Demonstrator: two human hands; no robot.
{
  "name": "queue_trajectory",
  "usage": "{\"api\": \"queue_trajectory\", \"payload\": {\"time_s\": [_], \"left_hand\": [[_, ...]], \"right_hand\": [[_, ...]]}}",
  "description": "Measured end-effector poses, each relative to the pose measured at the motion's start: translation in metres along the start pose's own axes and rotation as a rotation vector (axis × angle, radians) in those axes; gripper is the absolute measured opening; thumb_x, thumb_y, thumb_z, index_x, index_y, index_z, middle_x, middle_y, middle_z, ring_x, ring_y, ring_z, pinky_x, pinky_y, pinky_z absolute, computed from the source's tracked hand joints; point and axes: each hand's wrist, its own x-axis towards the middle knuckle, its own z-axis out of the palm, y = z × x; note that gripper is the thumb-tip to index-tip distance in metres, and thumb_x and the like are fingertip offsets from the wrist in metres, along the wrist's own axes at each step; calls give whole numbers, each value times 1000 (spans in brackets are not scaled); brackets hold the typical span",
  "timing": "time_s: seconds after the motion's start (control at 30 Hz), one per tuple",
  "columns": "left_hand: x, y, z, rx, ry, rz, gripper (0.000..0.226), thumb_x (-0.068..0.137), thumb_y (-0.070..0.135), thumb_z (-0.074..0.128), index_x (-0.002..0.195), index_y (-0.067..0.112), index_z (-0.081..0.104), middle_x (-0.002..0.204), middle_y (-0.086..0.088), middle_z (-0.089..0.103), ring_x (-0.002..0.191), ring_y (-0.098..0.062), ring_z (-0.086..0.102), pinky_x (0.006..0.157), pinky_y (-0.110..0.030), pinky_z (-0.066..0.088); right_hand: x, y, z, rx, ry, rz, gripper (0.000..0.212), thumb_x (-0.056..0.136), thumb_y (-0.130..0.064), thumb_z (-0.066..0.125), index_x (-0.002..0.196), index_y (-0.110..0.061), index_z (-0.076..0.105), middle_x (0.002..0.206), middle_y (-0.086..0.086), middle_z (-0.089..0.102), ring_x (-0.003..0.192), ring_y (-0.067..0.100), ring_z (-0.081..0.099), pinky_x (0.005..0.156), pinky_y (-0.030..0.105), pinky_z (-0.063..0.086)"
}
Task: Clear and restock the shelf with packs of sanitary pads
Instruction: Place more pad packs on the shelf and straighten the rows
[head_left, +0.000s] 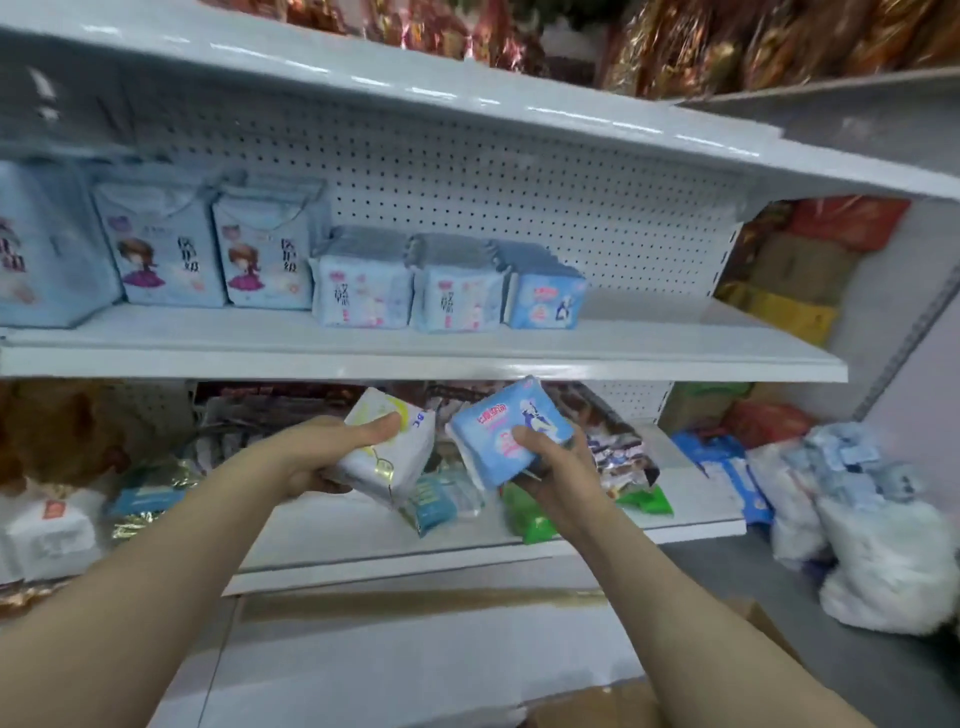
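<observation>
Just below the middle shelf (675, 358), the left hand (311, 460) is gripping a white pack (389, 452), fingers clamped round it, while the right hand (556, 467) is clutching a blue pack (498, 431). A row of packs (363, 299) is sitting on the shelf's left half and the right half is showing bare, so I'm judging restocking roughly midway.
</observation>
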Motion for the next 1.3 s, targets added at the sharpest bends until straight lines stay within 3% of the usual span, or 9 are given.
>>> {"api": "queue_trajectory", "payload": {"time_s": [0.17, 0.27, 0.43, 0.6, 0.77, 0.9, 1.0, 1.13, 1.3], "left_hand": [[14, 51, 27, 42, 27, 35, 86, 51, 72, 84, 103, 5, 70, 85, -14, 76, 72, -22, 66, 68, -26, 47], [17, 78, 49, 103, 21, 34, 68, 72, 66, 77, 99, 5, 68, 70, -6, 74, 57, -13, 67, 53, -17, 45], [26, 109, 82, 240, 23, 19, 114, 22, 79, 85, 110, 8, 70, 90, -8, 78, 77, -20, 72, 71, -26, 52], [28, 139, 110, 302, -6, 26, 72, 60, 59, 81, 111, 10, 67, 85, -2, 77, 71, -14, 72, 60, -21, 52], [36, 155, 117, 410, -26, -5, 105, 40, 72, 87, 121, 8, 65, 112, -12, 74, 102, -28, 71, 86, -33, 55], [38, 174, 124, 481, -85, 4, 115, 31, 70, 92, 121, 4, 63, 119, -20, 69, 114, -41, 64, 94, -44, 54], [40, 183, 123, 540, -139, 11, 89, 41, 63, 90, 110, 14, 62, 120, -11, 71, 102, -26, 70, 81, -33, 60], [51, 187, 115, 591, -182, 41, 110, 16, 70, 91, 111, 22, 62, 104, 0, 77, 88, -12, 73, 72, -25, 55], [62, 189, 109, 632, -228, 46, 109, 10, 71, 89, 105, 27, 57, 91, 9, 78, 79, -5, 73, 64, -19, 54]], "right_hand": [[33, -79, -29, 16, -74, -111, 55, 75, -14, 84, 121, 2, 58, 117, 21, 71, 101, 35, 71, 92, 53, 55], [59, -120, -50, -63, -100, -191, 32, 81, -13, 78, 106, -5, 59, 103, 10, 75, 93, 26, 72, 77, 37, 58], [103, -170, -78, -167, -189, -254, 65, 85, -6, 77, 138, -26, 44, 119, 5, 68, 93, 21, 73, 74, 38, 61], [140, -191, -88, -354, -236, -264, 57, 81, -11, 82, 125, -31, 49, 127, 11, 63, 103, 29, 71, 75, 44, 63], [160, -191, -83, -596, -319, -338, 53, 82, -15, 82, 124, -22, 50, 113, 8, 68, 80, 7, 72, 61, 22, 56], [167, -185, -78, -651, -341, -347, 49, 81, -5, 81, 121, -14, 55, 92, 2, 68, 67, 4, 70, 60, 21, 56], [171, -180, -73, -690, -320, -393, 44, 80, -3, 82, 116, -13, 59, 95, -1, 65, 75, 9, 67, 62, 22, 56], [182, -173, -71, -761, -270, -460, 39, 76, -7, 86, 105, -21, 64, 110, 9, 64, 93, 22, 62, 82, 39, 60], [187, -175, -66, -826, -199, -461, 43, 76, -8, 86, 113, -14, 66, 105, 6, 66, 90, 17, 61, 77, 26, 59]]}}
